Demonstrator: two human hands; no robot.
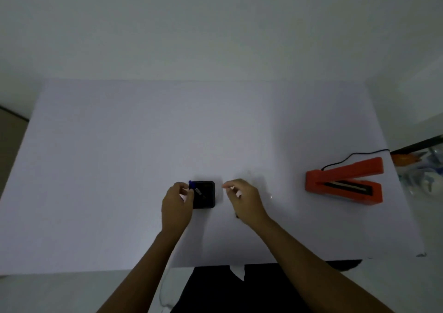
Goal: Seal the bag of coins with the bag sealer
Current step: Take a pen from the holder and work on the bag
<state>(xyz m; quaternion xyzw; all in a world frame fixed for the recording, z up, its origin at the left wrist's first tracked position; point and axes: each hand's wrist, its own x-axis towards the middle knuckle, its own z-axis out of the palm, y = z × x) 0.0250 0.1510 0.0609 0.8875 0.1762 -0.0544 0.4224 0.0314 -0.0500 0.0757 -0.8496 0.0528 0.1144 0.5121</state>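
Observation:
The orange bag sealer [345,181] lies at the right of the white table [119,169] with its jaws apart and a black cord running off its back. A black square box [206,201] sits near the table's middle. My left hand [178,201] is at the box's left edge, its fingertips pinched on a thin blue-tipped stick [195,188] that slants over the box. My right hand [242,197] hovers just right of the box, thumb and forefinger pinched on the faint edge of a clear bag [257,181]. The dim light hides the coins.
A tiny dark item [237,215] lies under my right wrist. Beyond the table's right edge there is clutter of plastic and orange things [417,169]. White walls close the back and right side. My dark clothing shows below the table's front edge.

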